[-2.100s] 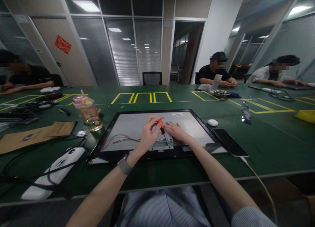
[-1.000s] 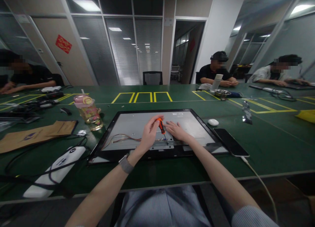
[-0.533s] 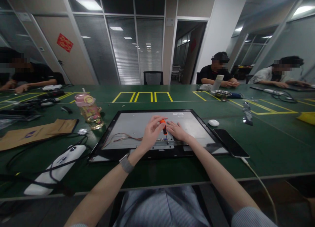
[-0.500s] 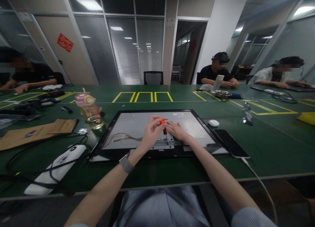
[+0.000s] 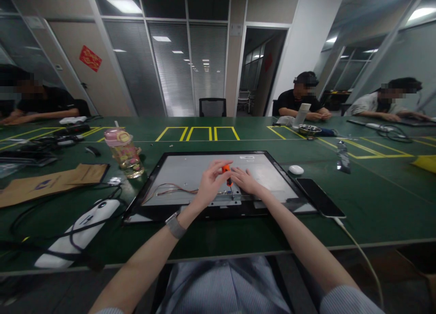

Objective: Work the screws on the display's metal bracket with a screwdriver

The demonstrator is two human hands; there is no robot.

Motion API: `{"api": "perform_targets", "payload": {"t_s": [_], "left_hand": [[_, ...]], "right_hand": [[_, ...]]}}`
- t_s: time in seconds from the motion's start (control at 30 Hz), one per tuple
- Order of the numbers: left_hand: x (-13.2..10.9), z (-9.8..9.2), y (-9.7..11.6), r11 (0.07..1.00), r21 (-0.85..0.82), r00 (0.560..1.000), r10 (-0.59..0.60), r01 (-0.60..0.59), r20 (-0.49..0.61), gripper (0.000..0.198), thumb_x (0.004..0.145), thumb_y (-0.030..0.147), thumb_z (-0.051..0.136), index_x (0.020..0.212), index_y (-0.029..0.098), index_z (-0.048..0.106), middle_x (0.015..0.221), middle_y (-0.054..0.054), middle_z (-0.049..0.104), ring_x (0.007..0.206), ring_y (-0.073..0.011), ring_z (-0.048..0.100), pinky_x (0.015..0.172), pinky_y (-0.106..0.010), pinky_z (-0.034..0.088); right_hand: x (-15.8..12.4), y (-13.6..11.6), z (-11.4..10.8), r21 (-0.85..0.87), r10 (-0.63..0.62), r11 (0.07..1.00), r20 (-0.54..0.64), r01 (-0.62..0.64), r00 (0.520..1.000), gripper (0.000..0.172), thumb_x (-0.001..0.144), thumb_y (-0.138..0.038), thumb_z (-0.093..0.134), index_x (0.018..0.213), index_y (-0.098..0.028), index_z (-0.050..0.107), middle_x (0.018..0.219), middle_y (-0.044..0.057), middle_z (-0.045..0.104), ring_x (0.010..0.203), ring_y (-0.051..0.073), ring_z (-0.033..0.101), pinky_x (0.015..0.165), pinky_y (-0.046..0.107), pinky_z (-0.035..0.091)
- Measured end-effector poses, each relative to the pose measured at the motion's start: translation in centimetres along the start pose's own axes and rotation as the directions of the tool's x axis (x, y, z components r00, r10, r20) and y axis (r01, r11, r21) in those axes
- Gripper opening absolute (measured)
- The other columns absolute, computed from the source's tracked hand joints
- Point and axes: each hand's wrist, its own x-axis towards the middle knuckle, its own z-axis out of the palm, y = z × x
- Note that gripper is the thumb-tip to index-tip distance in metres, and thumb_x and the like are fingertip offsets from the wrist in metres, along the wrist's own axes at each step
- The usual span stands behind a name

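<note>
My left hand [image 5: 210, 183], with a watch on its wrist, is closed around the handle of an orange and black screwdriver [image 5: 226, 169]. The shaft points down, slightly tilted, at a metal bracket [image 5: 221, 199] along the near side of a flat display panel [image 5: 170, 171]. Whether the tip sits in a screw is too small to tell. My right hand [image 5: 245, 181] lies flat on the panel's silver back, fingers stretched out, just right of the screwdriver. Thin brown wires [image 5: 173, 187] run over the panel's left part.
Left of the panel stand a pink-lidded bottle [image 5: 124, 155], a paper bag [image 5: 51, 184] and a white device with cables [image 5: 85, 221]. On the right lie a white earbud case [image 5: 296, 169] and a plugged-in phone [image 5: 320, 198]. Several people sit across the green table [image 5: 197, 237].
My hands and the panel hold almost the same place; the screwdriver handle has shifted very slightly. At the far left, a seated person's hands have drawn together.
</note>
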Motion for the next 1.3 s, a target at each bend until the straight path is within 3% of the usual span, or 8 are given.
{"api": "perform_targets", "payload": {"t_s": [0.13,0.3,0.5,0.63,0.77,1.0,1.2,1.3], "left_hand": [[0.0,-0.1,0.4,0.987,0.154,0.99,0.063,-0.043,-0.125,0.021,0.082,0.029,0.063,0.101,0.022,0.07,0.099,-0.005,0.056,0.09,-0.0137,0.059,0.08,-0.024,0.05],[0.0,-0.1,0.3,0.998,0.055,0.998,0.01,-0.007,-0.056,0.031,0.092,0.028,0.047,0.121,0.021,0.059,0.11,-0.008,0.061,0.101,-0.0173,0.061,0.091,-0.032,0.049],[-0.1,0.0,-0.2,0.999,0.034,0.997,0.012,-0.01,-0.074,0.03,0.094,0.03,0.044,0.118,0.021,0.06,0.123,-0.009,0.059,0.112,-0.0206,0.058,0.097,-0.035,0.046],[0.0,0.1,0.1,0.996,0.092,0.99,0.018,-0.005,-0.138,0.026,0.089,0.029,0.053,0.11,0.019,0.064,0.106,-0.008,0.064,0.093,-0.0164,0.063,0.086,-0.03,0.05],[0.0,0.0,0.2,0.983,0.18,0.978,0.057,-0.02,-0.2,0.022,0.08,0.029,0.066,0.099,0.02,0.068,0.096,-0.004,0.06,0.084,-0.0131,0.06,0.074,-0.024,0.051],[-0.3,0.1,0.8,0.993,0.109,0.989,0.058,-0.044,-0.133,0.028,0.092,0.032,0.048,0.107,0.019,0.067,0.112,-0.009,0.066,0.108,-0.0195,0.06,0.097,-0.033,0.044],[-0.3,0.1,0.6,0.978,0.199,0.974,0.105,-0.064,-0.199,0.019,0.084,0.03,0.062,0.098,0.02,0.07,0.093,-0.005,0.063,0.087,-0.0148,0.061,0.079,-0.026,0.05],[-0.2,0.0,0.5,0.974,0.217,0.973,0.11,-0.065,-0.203,0.019,0.084,0.031,0.061,0.097,0.022,0.071,0.093,-0.004,0.058,0.088,-0.0142,0.059,0.077,-0.024,0.049]], "right_hand": [[0.1,0.1,0.0,0.023,0.011,1.0,-0.007,-0.011,1.0,0.046,0.1,-0.036,0.023,0.142,-0.025,0.038,0.153,0.008,0.028,0.142,0.029,0.02,0.11,0.061,0.014],[0.1,0.0,0.0,0.032,0.014,0.999,-0.019,-0.014,1.0,0.046,0.099,-0.036,0.023,0.142,-0.025,0.038,0.153,0.008,0.028,0.142,0.03,0.02,0.109,0.061,0.015],[0.2,0.2,0.3,0.026,0.001,1.0,-0.026,0.0,1.0,0.047,0.099,-0.037,0.023,0.141,-0.024,0.04,0.153,0.01,0.029,0.142,0.03,0.021,0.109,0.061,0.015],[0.2,0.3,0.4,0.025,-0.002,1.0,-0.021,0.003,1.0,0.047,0.099,-0.037,0.023,0.142,-0.026,0.038,0.153,0.009,0.029,0.142,0.029,0.02,0.109,0.061,0.015],[0.3,0.4,0.4,0.04,0.004,0.999,-0.021,-0.003,1.0,0.047,0.099,-0.038,0.023,0.142,-0.026,0.038,0.153,0.009,0.028,0.142,0.03,0.02,0.109,0.061,0.014],[0.3,0.4,0.5,0.014,0.008,1.0,-0.018,-0.008,1.0,0.046,0.099,-0.037,0.022,0.141,-0.027,0.039,0.153,0.008,0.028,0.142,0.028,0.02,0.109,0.06,0.015],[0.2,0.3,0.3,0.021,0.009,1.0,-0.013,-0.009,1.0,0.047,0.099,-0.038,0.021,0.142,-0.027,0.038,0.153,0.008,0.028,0.142,0.029,0.02,0.109,0.06,0.014],[0.2,0.3,0.3,0.019,0.007,1.0,-0.019,-0.007,1.0,0.047,0.099,-0.038,0.022,0.142,-0.027,0.038,0.153,0.008,0.028,0.142,0.029,0.02,0.109,0.06,0.015]]}}
